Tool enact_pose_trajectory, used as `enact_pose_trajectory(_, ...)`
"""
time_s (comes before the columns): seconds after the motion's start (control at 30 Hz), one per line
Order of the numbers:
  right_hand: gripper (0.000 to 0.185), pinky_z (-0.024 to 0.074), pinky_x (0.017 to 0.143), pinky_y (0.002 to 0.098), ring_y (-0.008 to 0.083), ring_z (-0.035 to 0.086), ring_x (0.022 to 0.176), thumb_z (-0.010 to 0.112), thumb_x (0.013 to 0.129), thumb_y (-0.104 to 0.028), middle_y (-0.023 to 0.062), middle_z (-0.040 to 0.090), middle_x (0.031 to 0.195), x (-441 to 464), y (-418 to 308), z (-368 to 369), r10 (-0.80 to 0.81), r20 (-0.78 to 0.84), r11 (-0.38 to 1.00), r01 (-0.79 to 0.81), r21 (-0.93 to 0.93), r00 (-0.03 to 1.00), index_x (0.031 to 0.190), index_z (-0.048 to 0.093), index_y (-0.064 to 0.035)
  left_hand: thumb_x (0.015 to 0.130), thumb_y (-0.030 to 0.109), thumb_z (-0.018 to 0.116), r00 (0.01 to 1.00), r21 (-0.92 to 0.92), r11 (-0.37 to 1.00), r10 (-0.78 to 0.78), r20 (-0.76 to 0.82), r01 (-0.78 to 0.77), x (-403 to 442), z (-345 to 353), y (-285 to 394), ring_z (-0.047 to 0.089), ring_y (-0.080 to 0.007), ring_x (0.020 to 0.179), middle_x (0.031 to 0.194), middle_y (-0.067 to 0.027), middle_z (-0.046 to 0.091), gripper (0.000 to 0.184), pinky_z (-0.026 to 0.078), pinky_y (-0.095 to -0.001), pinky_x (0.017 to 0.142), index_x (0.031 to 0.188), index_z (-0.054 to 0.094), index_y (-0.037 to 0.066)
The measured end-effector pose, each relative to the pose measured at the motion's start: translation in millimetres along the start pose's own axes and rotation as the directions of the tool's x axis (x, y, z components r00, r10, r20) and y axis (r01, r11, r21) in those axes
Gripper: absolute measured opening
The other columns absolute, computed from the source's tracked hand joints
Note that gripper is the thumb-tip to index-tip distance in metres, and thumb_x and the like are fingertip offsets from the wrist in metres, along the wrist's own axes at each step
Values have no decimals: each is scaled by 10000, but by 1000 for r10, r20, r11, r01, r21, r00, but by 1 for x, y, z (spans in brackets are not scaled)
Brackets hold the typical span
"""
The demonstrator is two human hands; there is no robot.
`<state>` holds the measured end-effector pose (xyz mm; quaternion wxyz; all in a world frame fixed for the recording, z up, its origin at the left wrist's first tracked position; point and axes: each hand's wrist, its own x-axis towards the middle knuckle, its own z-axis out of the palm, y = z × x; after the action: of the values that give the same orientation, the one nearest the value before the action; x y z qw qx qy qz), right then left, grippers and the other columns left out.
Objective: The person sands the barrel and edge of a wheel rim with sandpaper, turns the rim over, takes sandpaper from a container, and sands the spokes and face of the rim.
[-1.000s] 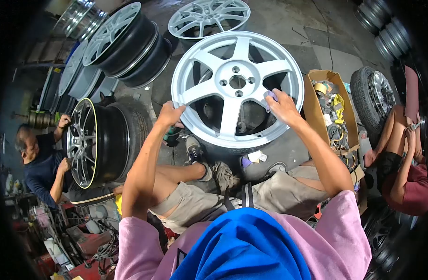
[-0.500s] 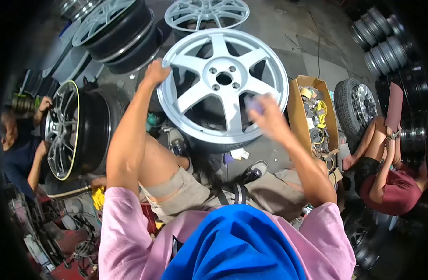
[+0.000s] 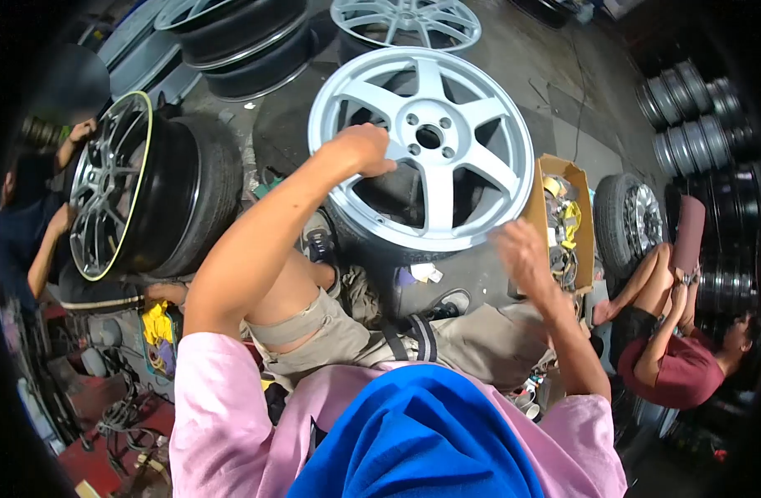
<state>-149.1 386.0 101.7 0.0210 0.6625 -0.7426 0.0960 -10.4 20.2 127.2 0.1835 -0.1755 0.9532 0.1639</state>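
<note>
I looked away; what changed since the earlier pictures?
The left hand has let go of the wheel's edge and moved toward the hub. The right hand has drawn back to the wheel's near right edge; its purple pad no longer shows. The wheel stays beside the box.

Pale blue-grey wheel rim (image 3: 437, 178), tan box (image 3: 541, 220), pink shirt (image 3: 222, 398), bright blue cloth (image 3: 418, 436), white-striped black strap (image 3: 424, 336)

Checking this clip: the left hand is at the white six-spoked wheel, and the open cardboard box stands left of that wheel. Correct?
Not quite: the open cardboard box stands right of the white six-spoked wheel, as the head view shows.
</note>
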Motion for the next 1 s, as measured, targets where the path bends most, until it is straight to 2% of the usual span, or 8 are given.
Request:
enact_pose_trajectory(0.17,274,555,886,472,373,649,1000,669,793,26,146,682,1034,33,-93,11,19,-16,935,-12,354,1000,1052,743,-22,805,517,818,999,-20,999,-46,27,46,14,8,-14,732,-405,1061,1101,-265,751,641,586,-468,940,1075,758,-62)
enact_pose_trajectory(0.43,283,541,968,467,413,667,1102,576,901,-16,221,711,1158,1,-8,19,178,-103,975,-161,156,979,1134,732,27,753,295,875,999,32,999,-39,6,39,14,20,-6,732,-347,1110,1182,-198,752,474,609,-461,916,1132,779,28)
enact_pose_trajectory(0.47,301,530,994,469,408,662,1136,567,909,0,227,704,1201,-5,-12,32,159,-140,879,-76,470,977,1164,724,30,752,257,866,1000,43,999,-13,-21,14,14,20,-6,735,-347,1101,1169,-202,754,444,611,-463,910,1122,781,25)
enact_pose_trajectory(0.57,279,539,973,443,372,673,1139,605,889,9,204,717,1179,23,-82,15,43,-79,955,-18,295,996,1143,719,29,781,309,852,992,56,998,1,-126,6,14,24,-4,747,-366,1044,1076,-232,764,422,609,-442,904,1050,780,-8)
enact_pose_trajectory(0.73,227,544,918,471,384,673,1015,606,833,21,199,712,1037,14,21,18,-40,-252,999,38,-14,967,1035,711,25,762,369,860,987,-18,999,35,-155,-38,13,30,-13,732,-398,1063,1086,-249,754,478,597,-463,930,1042,772,-7)
enact_pose_trajectory(0.83,205,545,934,507,407,689,1029,596,857,-46,229,716,1061,15,4,45,234,191,961,-257,107,953,996,735,12,796,443,832,991,-75,992,94,-97,-101,19,32,-26,725,-405,1057,1069,-259,750,530,582,-479,945,1034,759,-24)
enact_pose_trajectory(0.87,217,552,931,499,419,692,999,618,852,-45,234,714,1033,26,-27,32,107,105,938,-135,320,989,1035,724,4,802,458,827,991,-86,991,91,-98,-100,17,29,-27,724,-409,1057,1067,-270,747,545,578,-478,950,1024,757,-36)
enact_pose_trajectory(1.0,291,566,965,451,379,681,1115,654,876,-37,206,724,1150,26,10,16,-28,204,983,-10,184,979,1157,722,-8,812,463,837,993,-93,993,68,-93,-76,23,30,-32,696,-423,1139,1176,-309,712,667,564,-464,980,1158,694,-89)
